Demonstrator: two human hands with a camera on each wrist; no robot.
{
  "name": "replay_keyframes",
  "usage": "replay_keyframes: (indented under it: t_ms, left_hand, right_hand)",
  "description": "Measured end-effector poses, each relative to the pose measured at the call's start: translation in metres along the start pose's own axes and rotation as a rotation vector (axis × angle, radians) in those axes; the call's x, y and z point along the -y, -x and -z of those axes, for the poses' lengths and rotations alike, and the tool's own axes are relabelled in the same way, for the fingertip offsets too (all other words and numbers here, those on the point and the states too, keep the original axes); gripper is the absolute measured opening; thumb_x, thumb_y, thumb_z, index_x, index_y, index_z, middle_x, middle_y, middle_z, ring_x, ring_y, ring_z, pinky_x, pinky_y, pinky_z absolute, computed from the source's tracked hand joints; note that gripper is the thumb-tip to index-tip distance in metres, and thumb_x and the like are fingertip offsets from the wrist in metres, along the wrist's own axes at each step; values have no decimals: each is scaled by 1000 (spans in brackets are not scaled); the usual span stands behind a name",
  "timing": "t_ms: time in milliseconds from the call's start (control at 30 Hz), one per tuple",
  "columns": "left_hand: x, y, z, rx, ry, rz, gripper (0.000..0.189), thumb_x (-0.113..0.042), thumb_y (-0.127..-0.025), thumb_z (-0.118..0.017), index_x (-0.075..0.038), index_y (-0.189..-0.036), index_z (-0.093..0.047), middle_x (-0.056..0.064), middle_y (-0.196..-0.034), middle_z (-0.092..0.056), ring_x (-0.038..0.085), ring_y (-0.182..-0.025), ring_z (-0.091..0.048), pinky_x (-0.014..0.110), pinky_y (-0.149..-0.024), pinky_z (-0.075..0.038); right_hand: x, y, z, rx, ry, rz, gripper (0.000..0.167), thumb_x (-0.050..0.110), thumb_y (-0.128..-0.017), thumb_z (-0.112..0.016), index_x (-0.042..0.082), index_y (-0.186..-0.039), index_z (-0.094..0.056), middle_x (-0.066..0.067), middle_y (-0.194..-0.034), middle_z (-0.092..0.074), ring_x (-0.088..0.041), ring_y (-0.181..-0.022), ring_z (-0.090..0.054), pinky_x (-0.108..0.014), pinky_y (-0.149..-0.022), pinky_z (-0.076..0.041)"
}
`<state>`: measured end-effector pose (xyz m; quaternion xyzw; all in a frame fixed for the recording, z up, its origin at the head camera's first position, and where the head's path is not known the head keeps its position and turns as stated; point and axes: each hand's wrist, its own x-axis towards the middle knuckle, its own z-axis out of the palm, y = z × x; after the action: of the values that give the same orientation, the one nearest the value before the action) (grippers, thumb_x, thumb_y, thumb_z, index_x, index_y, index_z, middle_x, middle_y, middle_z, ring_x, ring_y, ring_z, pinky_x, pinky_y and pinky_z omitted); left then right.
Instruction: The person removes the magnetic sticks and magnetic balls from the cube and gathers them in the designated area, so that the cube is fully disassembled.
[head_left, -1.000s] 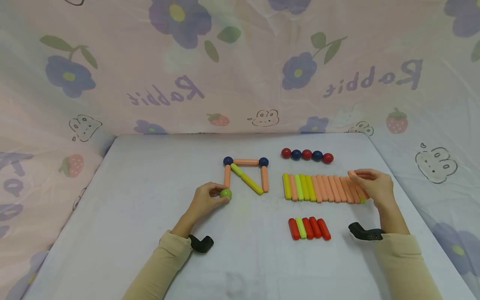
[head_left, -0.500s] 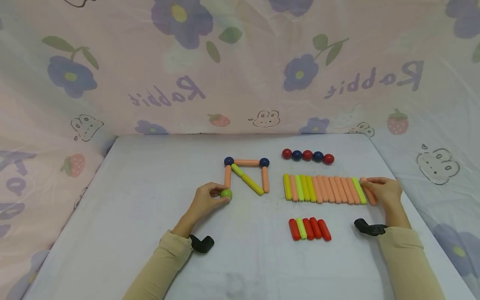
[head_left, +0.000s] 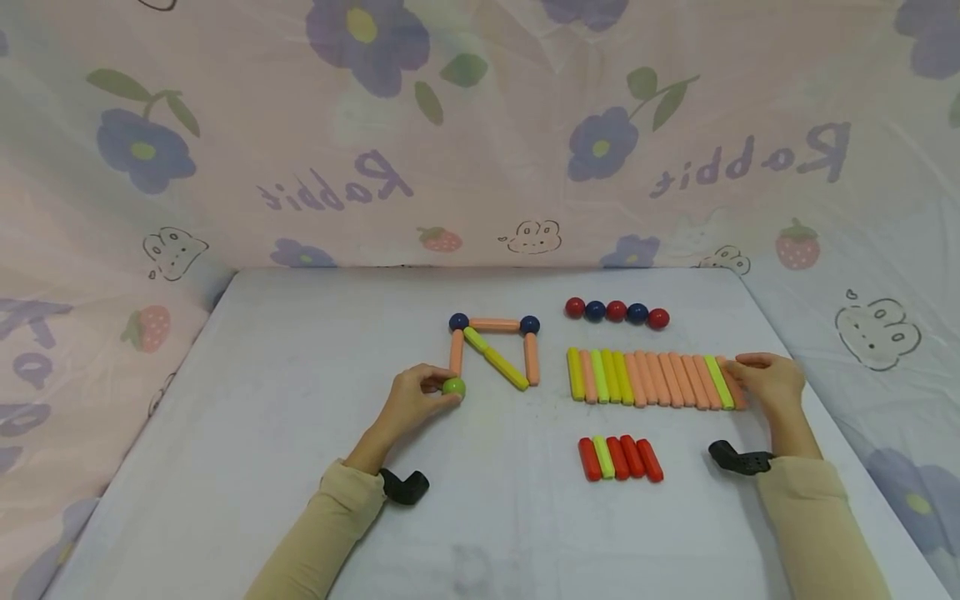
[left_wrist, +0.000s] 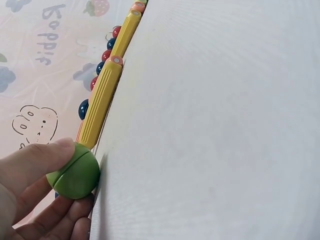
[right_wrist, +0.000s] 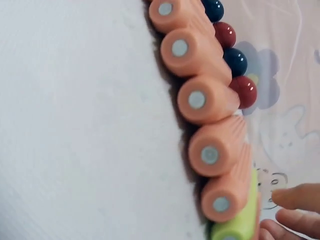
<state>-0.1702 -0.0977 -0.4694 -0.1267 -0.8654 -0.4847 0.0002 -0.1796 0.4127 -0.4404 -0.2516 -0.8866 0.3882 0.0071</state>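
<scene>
Here, the left hand (head_left: 412, 395) pinches the green ball (head_left: 454, 387); the right hand (head_left: 774, 387), grip unclear, should align the end stick (head_left: 737, 396) gently.

Three red balls (head_left: 617, 311), four blue balls (head_left: 530, 325) and one green ball (head_left: 454, 387) accompanied twenty-four rods (head_left: 504, 368), fourteen at three o'clock from the green, five at four.

Diffuse light casts soft shadows on the tabletop (head_left: 495, 475).
</scene>
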Motion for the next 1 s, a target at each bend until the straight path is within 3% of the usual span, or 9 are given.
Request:
replay_keyframes:
  t_ms: [133,233,333,433,567,800,1000]
  left_hand:
    - [0,0,0,2,1,-1,31,-7,-77,-79,1,-106,-70,17,-106,-70,29,-96,-69,33,-86,-59]
    - [-1,1,1,-1,2,5,31,-7,-77,-79,1,-106,-70,17,-106,-70,29,-96,-70,33,-86,-59]
    - [-2,2,1,-2,3,10,32,-7,-77,-79,1,-106,-70,18,-106,-70,29,-96,-70,33,-87,-59]
    - [-2,2,2,-2,8,12,32,-7,-77,-79,1,-106,-70,18,-106,-70,29,-96,-69,33,-87,-58]
    - [-1,1,2,-2,14,-2,32,-6,-77,-79,2,-106,-69,19,-106,-70,30,-95,-70,33,-87,-59]
    - [0,0,1,2,21,-6,32,-6,-77,-79,2,-106,-69,19,-106,-70,30,-96,-69,33,-86,-59]
    - [-3,2,1,2,15,7,32,-7,-77,-79,1,-106,-70,18,-107,-70,29,-96,-69,34,-87,-58]
  right_hand:
    - [13,13,0,-73,1,90,46,22,-92,-62,-10,-124,-55,29,-64,-46,17,-53,-45,-8,-52,-44]
    - [29,26,-6,-63,-19,128,47,26,-93,-62,-8,-124,-56,27,-68,-50,18,-59,-44,-5,-54,-45]
    - [47,39,-16,-31,-22,186,47,29,-94,-61,-7,-123,-57,-1,-84,-69,18,-62,-45,-4,-56,-46]
    - [63,51,-28,6,-7,269,45,29,-95,-60,-7,-121,-59,-29,-111,-65,18,-65,-47,-4,-58,-47]
    - [80,63,-44,98,-13,330,46,32,-95,-58,-6,-121,-59,-29,-117,-64,12,-73,-52,-4,-64,-48]
    - [104,75,-76,311,-55,355,47,32,-98,-55,-4,-128,-55,-26,-122,-62,-18,-96,-65,-12,-77,-55]
    - [126,78,-108,397,-28,390,42,28,-96,-58,-3,-124,-58,-24,-119,-65,-25,-96,-66,-23,-80,-56]
